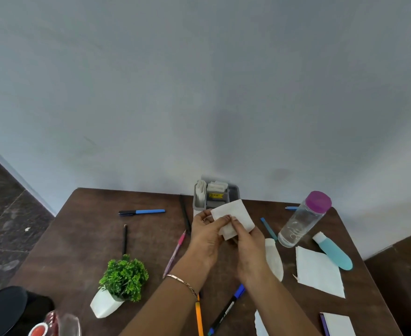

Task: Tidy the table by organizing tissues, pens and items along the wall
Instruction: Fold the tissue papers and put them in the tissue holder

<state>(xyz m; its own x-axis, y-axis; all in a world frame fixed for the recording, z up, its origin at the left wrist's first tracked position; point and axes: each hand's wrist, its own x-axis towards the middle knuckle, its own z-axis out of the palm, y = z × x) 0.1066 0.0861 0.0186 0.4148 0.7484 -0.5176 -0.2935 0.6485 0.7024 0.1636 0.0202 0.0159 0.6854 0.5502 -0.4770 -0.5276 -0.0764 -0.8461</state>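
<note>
Hands meet above the middle of a dark brown table (90,238) that stands against a pale wall (199,93), seen from the person's own head. The left hand (207,236) and the right hand (249,248) together hold a folded white tissue (236,218) just in front of a grey organizer (233,192) at the wall edge; the fingers (224,219) of the left hand pinch the tissue's near edge and the right thumb presses on it beside them. The organizer already holds white tissues in its compartments. A thin bracelet (182,283) circles the left wrist. Left of the hands lie a blue pen (148,211), a black pencil (125,240) and a pink pen (175,253), well apart from one another. A small green plant in a white pot (117,287) lies tipped on its side near the front left. To the right, a clear bottle with a purple lid (304,219) stands, tilted in the wide view, with a turquoise tube (335,253) lying beside it. A flat white tissue (318,272) lies near the right edge, and another folded one (274,259) lies just beside the right hand. An orange pen (199,318) and a blue marker (228,309) lie between the forearms at the front. A notepad (340,323) rests at the front right corner.
</note>
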